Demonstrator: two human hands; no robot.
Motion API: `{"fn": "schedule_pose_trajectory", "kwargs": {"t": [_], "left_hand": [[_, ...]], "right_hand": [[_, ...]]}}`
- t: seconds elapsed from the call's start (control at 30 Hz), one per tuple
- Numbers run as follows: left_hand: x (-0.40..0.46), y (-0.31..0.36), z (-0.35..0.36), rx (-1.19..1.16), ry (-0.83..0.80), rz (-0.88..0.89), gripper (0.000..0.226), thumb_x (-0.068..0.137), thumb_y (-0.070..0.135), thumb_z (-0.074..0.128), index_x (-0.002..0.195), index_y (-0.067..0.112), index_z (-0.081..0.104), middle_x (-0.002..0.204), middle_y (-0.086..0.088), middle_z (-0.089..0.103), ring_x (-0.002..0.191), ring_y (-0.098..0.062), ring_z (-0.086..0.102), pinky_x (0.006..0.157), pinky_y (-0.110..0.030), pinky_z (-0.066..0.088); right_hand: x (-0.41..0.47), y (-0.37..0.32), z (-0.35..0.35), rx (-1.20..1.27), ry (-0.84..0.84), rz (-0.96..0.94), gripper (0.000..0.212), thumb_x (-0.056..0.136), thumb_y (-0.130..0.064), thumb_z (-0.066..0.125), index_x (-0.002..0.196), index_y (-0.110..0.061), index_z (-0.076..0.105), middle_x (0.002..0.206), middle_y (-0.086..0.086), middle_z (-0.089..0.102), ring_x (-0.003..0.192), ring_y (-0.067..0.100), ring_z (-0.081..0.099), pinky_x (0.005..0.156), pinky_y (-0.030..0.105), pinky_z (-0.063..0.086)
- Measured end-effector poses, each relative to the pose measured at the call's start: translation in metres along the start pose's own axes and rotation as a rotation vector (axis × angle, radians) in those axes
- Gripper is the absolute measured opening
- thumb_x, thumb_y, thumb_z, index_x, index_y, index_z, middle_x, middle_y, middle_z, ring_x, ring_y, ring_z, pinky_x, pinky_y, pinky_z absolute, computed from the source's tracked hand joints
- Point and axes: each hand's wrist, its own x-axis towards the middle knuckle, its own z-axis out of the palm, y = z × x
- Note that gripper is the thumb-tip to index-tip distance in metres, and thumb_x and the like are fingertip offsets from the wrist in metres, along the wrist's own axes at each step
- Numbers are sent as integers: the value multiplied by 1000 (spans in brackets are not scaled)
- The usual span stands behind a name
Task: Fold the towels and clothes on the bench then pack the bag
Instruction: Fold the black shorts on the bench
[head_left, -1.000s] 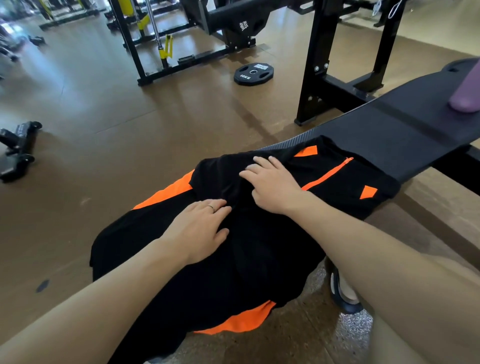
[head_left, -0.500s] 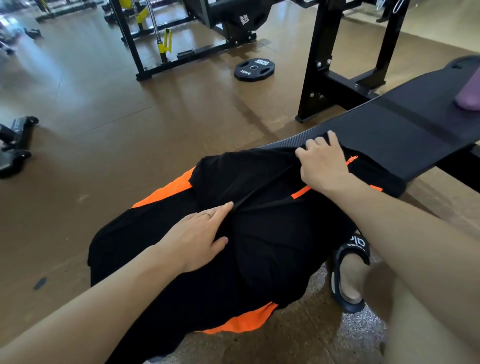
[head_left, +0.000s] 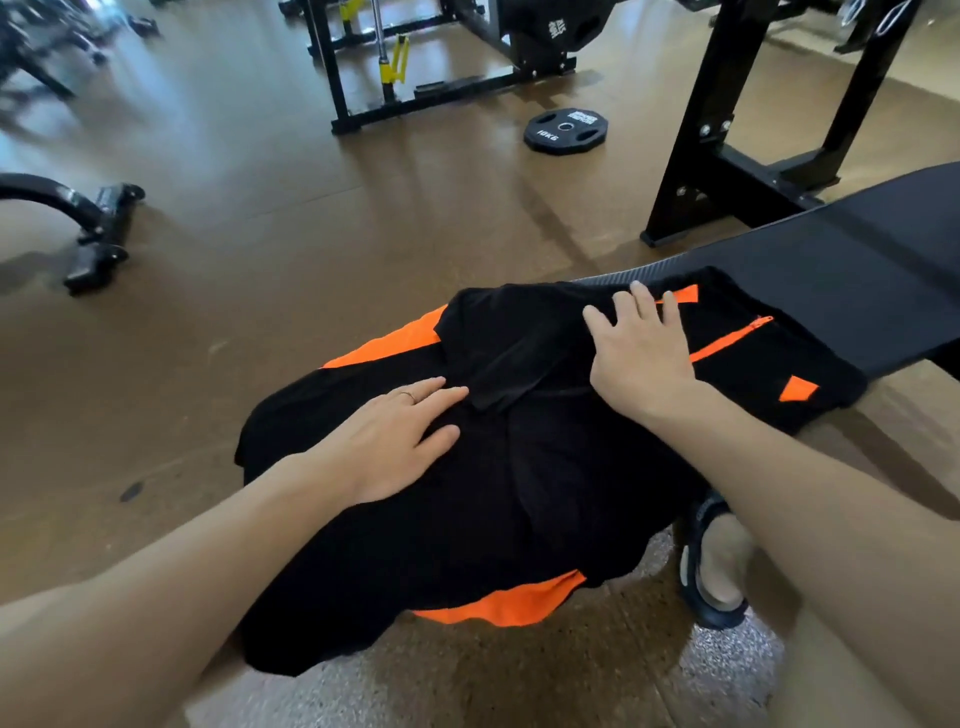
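Your two hands lie flat, fingers straight, on one black-and-orange garment (head_left: 545, 467) draped over the desk (head_left: 857, 270) at frame centre: left hand (head_left: 395, 441) lower left, right hand (head_left: 641, 353) upper right; one weight plate (head_left: 565, 130) rests on the floor above

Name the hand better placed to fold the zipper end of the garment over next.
Right, probably. The right hand lies flat beside the orange zipper; the left hand presses the garment nearer its middle.

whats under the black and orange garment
The black bench runs out from beneath the black and orange garment at the right; both hands lie flat on top. Anything else under it is covered.
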Motion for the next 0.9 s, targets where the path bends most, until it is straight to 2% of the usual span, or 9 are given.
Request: {"fn": "schedule_pose_trajectory", "kwargs": {"t": [0.1,0.23,0.33,0.4,0.5,0.6,0.7,0.8,0.9], "left_hand": [[-40,-41,-2,-180,161,-189,55,105,41,45,157,36,28,162,8,29,148,-14,29,120,-33,27],[-93,-100,21,-524,276,-646,65,103,36,54,159,27,22,159,-9,30,144,-28,34,118,-43,31],[-114,-121,41,-889,223,-930,67,104,47,48,159,23,19,157,-13,37,139,-32,41,111,-44,33],[-118,-124,53,-1137,85,-1040,70,99,67,39,152,21,37,144,-6,50,127,-28,50,98,-42,40],[-119,-128,79,-1431,-31,-1027,91,80,89,41,138,21,55,131,-3,62,118,-26,60,95,-43,49],[-119,-125,95,-1693,13,-979,93,76,92,43,135,23,61,128,-10,69,114,-33,68,98,-48,54],[-122,-118,93,-1714,69,-975,87,80,90,41,128,22,68,122,-10,73,112,-33,69,95,-46,55],[-127,-129,96,-1675,118,-967,100,61,96,56,136,29,62,127,-3,71,113,-30,69,101,-48,52],[-132,-139,89,-1579,235,-1048,100,63,81,73,137,15,59,123,-7,71,104,-31,71,93,-45,56]], "right_hand": [[-26,-62,2,235,87,-221,53,93,-15,52,146,-15,51,146,17,49,148,36,28,121,54,21],[-50,-126,13,368,121,-438,47,96,-22,56,143,-14,55,142,13,56,144,34,40,119,51,30],[-73,-159,14,436,56,-522,50,100,-33,52,147,-17,51,149,11,50,147,31,35,122,47,27],[-92,-179,20,427,-33,-544,56,101,-42,45,152,-20,44,155,11,44,150,30,29,124,45,23],[-116,-196,33,346,-159,-522,67,99,-56,23,159,-27,28,166,12,23,156,29,12,126,45,12],[-123,-197,43,228,-198,-525,64,104,-60,18,162,-33,8,170,6,-4,157,23,-10,127,43,-3],[-123,-194,43,215,-205,-519,64,104,-61,17,161,-36,4,170,3,-8,156,19,-14,126,41,-7],[-122,-194,40,216,-214,-525,64,104,-61,20,161,-37,7,170,2,-5,156,18,-12,126,39,-8],[-121,-195,36,247,-239,-515,62,104,-59,25,161,-36,12,171,1,-1,156,18,-10,126,38,-7]]}}
